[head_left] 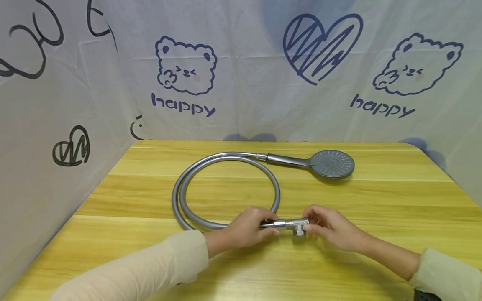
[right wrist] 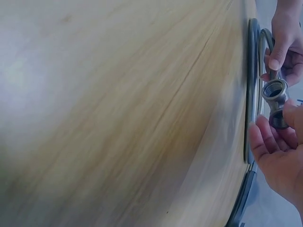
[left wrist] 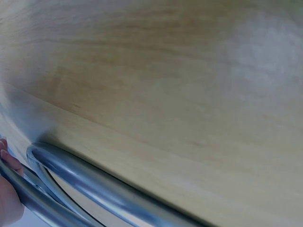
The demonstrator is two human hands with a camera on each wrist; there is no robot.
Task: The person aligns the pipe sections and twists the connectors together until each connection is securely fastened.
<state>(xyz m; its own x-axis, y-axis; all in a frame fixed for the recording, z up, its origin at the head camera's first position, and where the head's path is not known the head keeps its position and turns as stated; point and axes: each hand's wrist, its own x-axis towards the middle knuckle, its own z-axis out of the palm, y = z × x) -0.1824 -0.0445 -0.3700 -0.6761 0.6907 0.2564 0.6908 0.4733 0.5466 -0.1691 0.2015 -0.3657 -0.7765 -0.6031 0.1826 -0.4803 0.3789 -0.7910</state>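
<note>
Near the front middle of the table, my left hand [head_left: 244, 229] grips the end of a grey shower hose [head_left: 175, 196], just behind its chrome connector [head_left: 279, 225]. A chrome T-shaped pipe fitting [head_left: 300, 226] sits in line with that connector, its side branch pointing toward me. At the fitting's far right end, my right hand [head_left: 335, 230] pinches it between thumb and fingers. Threads show inside the fitting's [right wrist: 278, 105] open mouth in the right wrist view. In the left wrist view, the hose [left wrist: 104, 184] runs past the fingertips of a hand [left wrist: 8, 201] at the lower left.
A grey shower head [head_left: 332, 164] lies face up at the back right, joined to the hose's other end. The hose is coiled in loops left of centre on the wooden table [head_left: 124, 196]. A white curtain [head_left: 256, 92] with drawings hangs behind the table.
</note>
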